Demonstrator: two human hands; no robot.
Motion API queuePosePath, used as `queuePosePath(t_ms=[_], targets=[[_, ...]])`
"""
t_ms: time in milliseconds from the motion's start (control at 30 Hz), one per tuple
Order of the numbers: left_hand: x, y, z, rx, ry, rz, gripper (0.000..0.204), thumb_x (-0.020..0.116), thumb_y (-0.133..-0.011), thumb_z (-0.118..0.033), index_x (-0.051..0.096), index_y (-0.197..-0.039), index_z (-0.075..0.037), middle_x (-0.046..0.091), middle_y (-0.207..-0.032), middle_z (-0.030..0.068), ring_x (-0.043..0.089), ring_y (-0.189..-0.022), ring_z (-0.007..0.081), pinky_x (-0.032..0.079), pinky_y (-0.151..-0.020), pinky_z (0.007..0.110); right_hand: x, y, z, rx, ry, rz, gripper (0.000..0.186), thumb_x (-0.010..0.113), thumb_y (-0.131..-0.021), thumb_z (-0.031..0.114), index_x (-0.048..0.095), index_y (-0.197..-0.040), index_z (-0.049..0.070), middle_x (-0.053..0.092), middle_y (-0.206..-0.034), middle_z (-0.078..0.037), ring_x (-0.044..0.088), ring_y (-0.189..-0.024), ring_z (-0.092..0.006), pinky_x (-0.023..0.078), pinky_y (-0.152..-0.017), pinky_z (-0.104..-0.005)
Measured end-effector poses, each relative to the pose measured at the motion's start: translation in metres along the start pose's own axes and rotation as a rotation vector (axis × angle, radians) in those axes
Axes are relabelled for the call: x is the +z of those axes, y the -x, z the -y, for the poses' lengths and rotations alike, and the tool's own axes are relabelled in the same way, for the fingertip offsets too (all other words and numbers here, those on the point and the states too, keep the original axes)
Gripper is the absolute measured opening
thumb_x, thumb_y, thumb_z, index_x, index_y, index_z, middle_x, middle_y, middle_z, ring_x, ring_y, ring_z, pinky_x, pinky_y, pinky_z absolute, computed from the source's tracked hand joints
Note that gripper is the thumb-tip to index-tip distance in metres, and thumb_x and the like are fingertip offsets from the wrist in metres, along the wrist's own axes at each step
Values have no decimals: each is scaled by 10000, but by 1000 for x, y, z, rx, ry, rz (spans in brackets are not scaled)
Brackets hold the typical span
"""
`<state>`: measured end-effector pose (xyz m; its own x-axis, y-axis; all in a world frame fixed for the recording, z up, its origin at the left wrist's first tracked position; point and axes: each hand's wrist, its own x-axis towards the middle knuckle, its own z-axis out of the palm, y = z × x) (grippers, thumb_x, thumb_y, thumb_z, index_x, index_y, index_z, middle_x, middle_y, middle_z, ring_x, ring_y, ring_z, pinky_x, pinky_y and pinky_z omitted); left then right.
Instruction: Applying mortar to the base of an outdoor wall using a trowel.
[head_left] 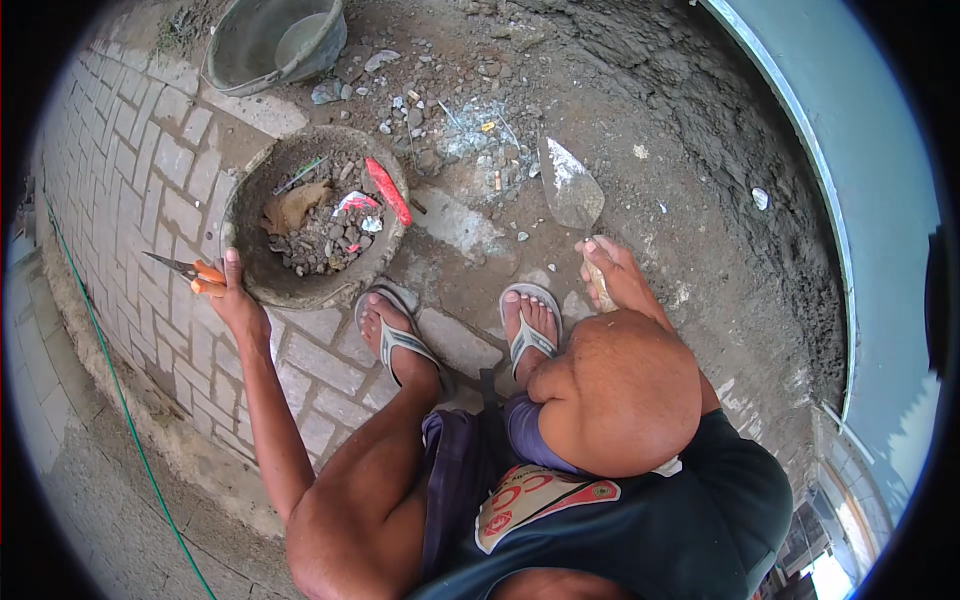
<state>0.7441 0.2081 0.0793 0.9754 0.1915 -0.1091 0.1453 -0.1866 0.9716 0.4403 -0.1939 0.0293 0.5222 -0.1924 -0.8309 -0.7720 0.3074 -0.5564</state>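
Observation:
My left hand (234,298) rests on the near left rim of a round grey bucket (252,272) and is closed around orange-handled pliers (190,270) whose tips point left. My right hand (612,272) grips the wooden handle of a mason's trowel (570,187); its pointed steel blade lies flat on the dirt ahead of my right foot. The bucket holds stones, a brown scrap, a red wrapper (388,191) and other litter. I am squatting, with my feet in grey flip-flops (530,315) just behind the bucket and the trowel.
Grey paving bricks (150,180) cover the ground to the left, edged by a concrete kerb and a green cord (120,400). A second, empty bucket (275,40) stands at the top. Loose stones and rubble (440,100) dot the dirt. A pale blue wall (860,150) curves along the right.

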Motion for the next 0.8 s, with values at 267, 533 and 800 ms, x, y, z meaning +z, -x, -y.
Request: queuePosePath(t_ms=[267,533,800], targets=[[-11,-6,10,20,-53,41,341,702,-892,-234,403,-773,-120,348,-769,-55,331,-720,73,319,-670,237,47,-39,1,128,-169,266,348,509,-955,350,553,-1032,14,512,-668,-40,480,-477,-110,394,-405,-274],[-8,-2,9,-57,-56,-26,335,702,-891,-241,421,-749,-127,357,-756,-58,338,-711,73,317,-667,234,55,-60,10,114,-321,387,291,508,-965,305,540,-994,18,510,-658,-41,456,-421,-104,381,-319,-266],[-11,-2,6,23,-106,41,322,697,-894,-265,444,-759,-117,374,-757,-56,355,-711,70,330,-659,234,42,-63,9,340,-1072,857,369,449,-998,359,512,-1086,5,479,-680,-33,452,-448,-90,382,-332,-263]])
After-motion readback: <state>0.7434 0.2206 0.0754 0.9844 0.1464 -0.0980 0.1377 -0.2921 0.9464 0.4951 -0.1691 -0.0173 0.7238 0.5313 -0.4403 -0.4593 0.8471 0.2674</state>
